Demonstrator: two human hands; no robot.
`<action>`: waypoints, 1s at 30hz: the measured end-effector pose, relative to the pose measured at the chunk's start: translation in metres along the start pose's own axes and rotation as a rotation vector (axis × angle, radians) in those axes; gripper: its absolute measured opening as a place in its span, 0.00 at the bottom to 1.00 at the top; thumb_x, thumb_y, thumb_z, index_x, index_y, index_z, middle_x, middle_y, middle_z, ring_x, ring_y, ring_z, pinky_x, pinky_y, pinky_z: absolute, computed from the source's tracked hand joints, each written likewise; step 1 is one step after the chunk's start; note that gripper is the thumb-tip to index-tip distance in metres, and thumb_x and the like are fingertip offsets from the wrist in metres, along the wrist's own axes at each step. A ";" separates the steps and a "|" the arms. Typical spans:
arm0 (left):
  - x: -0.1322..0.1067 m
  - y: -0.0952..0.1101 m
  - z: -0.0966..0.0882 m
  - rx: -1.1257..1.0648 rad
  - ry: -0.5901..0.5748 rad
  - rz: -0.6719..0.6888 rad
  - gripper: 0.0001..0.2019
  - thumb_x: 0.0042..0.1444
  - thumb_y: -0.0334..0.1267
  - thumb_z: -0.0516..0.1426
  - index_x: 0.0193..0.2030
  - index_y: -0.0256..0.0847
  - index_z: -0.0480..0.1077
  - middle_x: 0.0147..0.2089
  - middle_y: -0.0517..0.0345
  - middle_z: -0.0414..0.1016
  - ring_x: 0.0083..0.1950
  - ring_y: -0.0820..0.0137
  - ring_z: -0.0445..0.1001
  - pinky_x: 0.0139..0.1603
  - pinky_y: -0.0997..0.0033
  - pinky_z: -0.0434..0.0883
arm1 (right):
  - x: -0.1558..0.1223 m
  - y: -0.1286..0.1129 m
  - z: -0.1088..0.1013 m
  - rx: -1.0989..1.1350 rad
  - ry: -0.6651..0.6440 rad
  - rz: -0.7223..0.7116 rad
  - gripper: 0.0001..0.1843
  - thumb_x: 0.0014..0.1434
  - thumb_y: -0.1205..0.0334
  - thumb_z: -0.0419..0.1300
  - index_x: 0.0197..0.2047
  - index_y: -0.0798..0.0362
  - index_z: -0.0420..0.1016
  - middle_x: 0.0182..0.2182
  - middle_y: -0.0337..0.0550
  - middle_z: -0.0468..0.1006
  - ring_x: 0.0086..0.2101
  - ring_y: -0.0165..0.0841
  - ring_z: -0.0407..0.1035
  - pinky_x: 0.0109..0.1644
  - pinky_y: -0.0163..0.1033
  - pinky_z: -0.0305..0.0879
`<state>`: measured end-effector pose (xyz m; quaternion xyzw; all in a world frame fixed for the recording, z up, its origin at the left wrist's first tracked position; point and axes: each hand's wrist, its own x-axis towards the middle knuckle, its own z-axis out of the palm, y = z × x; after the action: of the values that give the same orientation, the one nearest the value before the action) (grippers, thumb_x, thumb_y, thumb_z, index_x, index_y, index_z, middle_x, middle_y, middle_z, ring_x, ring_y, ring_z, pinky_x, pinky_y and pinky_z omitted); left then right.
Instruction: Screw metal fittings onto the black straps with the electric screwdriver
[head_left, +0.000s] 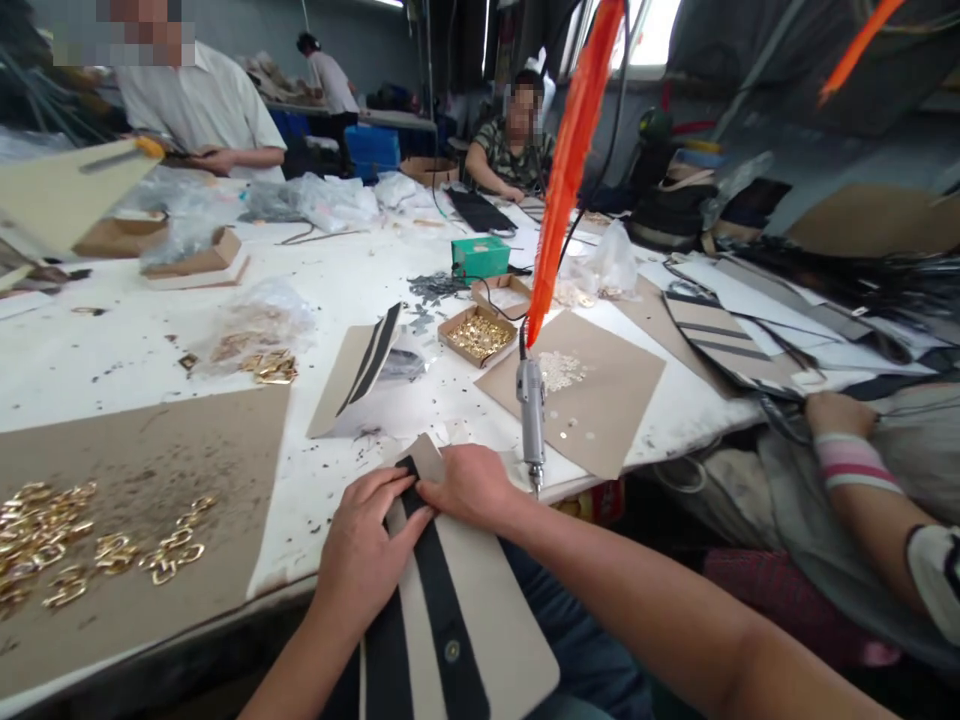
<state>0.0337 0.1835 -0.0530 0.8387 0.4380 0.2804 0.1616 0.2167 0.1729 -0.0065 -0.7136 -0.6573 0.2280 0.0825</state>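
A beige bag panel [491,590] with two black strips lies tilted on my lap, its upper end against the table edge. On one strip is a small round metal fitting [452,651]. My left hand [369,545] is closed on the panel's left side, thumb on a black strip. My right hand [474,487] grips the upper part, its thumb close to the left fingertips. Whatever lies under the fingers is hidden. Just right of my right hand, a grey electric screwdriver [531,410] hangs point down below an orange cord wrap [574,150].
Gold metal links [45,540] lie on cardboard at left. Ahead are a folded striped panel [349,375], a box of gold parts [478,336], a green box [480,257] and pale discs [559,370]. A co-worker's arm [862,460] is at right; other people work behind.
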 end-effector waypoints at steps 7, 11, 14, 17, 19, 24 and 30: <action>-0.002 -0.008 0.004 -0.058 0.031 -0.043 0.23 0.58 0.54 0.64 0.52 0.40 0.76 0.59 0.49 0.74 0.63 0.56 0.68 0.69 0.52 0.63 | -0.054 0.050 -0.031 0.485 0.475 -0.142 0.20 0.61 0.51 0.63 0.55 0.48 0.78 0.46 0.41 0.79 0.38 0.30 0.73 0.46 0.35 0.68; -0.001 -0.008 0.004 -0.084 0.039 -0.060 0.22 0.57 0.55 0.63 0.51 0.42 0.76 0.59 0.50 0.75 0.62 0.55 0.69 0.69 0.50 0.63 | -0.056 0.128 -0.064 0.308 0.564 0.000 0.11 0.65 0.58 0.60 0.41 0.52 0.82 0.37 0.40 0.80 0.35 0.29 0.72 0.43 0.34 0.65; -0.001 -0.008 0.004 -0.098 0.029 -0.077 0.23 0.57 0.58 0.63 0.51 0.43 0.76 0.59 0.51 0.75 0.62 0.54 0.70 0.69 0.49 0.62 | -0.036 0.177 -0.079 0.126 0.504 0.073 0.12 0.65 0.59 0.59 0.44 0.52 0.83 0.40 0.41 0.82 0.39 0.31 0.73 0.45 0.34 0.64; -0.001 -0.010 0.005 -0.100 0.017 -0.100 0.24 0.56 0.59 0.62 0.51 0.44 0.77 0.59 0.50 0.75 0.63 0.53 0.69 0.70 0.47 0.62 | -0.007 0.202 -0.082 0.044 0.457 0.078 0.14 0.63 0.60 0.60 0.48 0.52 0.84 0.44 0.42 0.82 0.43 0.34 0.74 0.48 0.35 0.63; -0.002 -0.013 0.006 -0.096 0.022 -0.101 0.25 0.56 0.60 0.62 0.51 0.44 0.77 0.59 0.51 0.75 0.63 0.54 0.69 0.69 0.46 0.63 | 0.011 0.208 -0.080 -0.011 0.434 0.094 0.13 0.63 0.59 0.61 0.47 0.50 0.84 0.44 0.41 0.82 0.45 0.35 0.73 0.48 0.36 0.62; -0.003 -0.019 0.010 -0.068 0.050 -0.059 0.25 0.56 0.62 0.62 0.52 0.47 0.77 0.59 0.55 0.75 0.62 0.56 0.70 0.67 0.45 0.66 | 0.028 0.208 -0.072 -0.110 0.422 0.125 0.12 0.64 0.57 0.58 0.40 0.45 0.84 0.41 0.39 0.81 0.42 0.35 0.71 0.41 0.38 0.57; -0.005 -0.019 0.009 -0.023 0.066 0.014 0.21 0.59 0.58 0.62 0.53 0.48 0.75 0.58 0.57 0.75 0.60 0.59 0.72 0.64 0.47 0.68 | 0.026 0.205 -0.072 -0.142 0.433 0.136 0.12 0.63 0.55 0.58 0.44 0.44 0.83 0.42 0.37 0.80 0.42 0.34 0.72 0.42 0.38 0.57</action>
<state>0.0247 0.1899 -0.0718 0.8301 0.4340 0.3141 0.1545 0.4332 0.1862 -0.0344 -0.7924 -0.5892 0.0281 0.1555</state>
